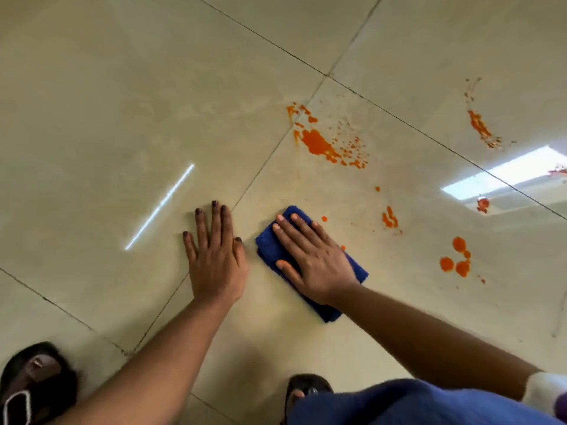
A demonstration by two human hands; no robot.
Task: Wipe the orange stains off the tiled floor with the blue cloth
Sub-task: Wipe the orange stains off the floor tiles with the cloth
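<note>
A folded blue cloth (270, 245) lies flat on the beige tiled floor (122, 102). My right hand (313, 259) presses on top of it with straight, spread fingers. My left hand (216, 259) rests flat on the bare tile just left of the cloth, fingers spread. A large orange stain (319, 144) with splatter sits beyond the cloth. Smaller orange marks (390, 218) and round orange drops (457, 257) lie to the right. An orange streak (480, 127) runs at the far right. One tiny orange dot (324, 219) is just past my right fingertips.
Dark grout lines (260, 170) cross the glossy floor. Bright reflections of a ceiling light (159, 207) and a window (506, 173) show on the tiles. My sandalled feet (33, 381) and a blue-clad knee (399, 403) fill the bottom edge.
</note>
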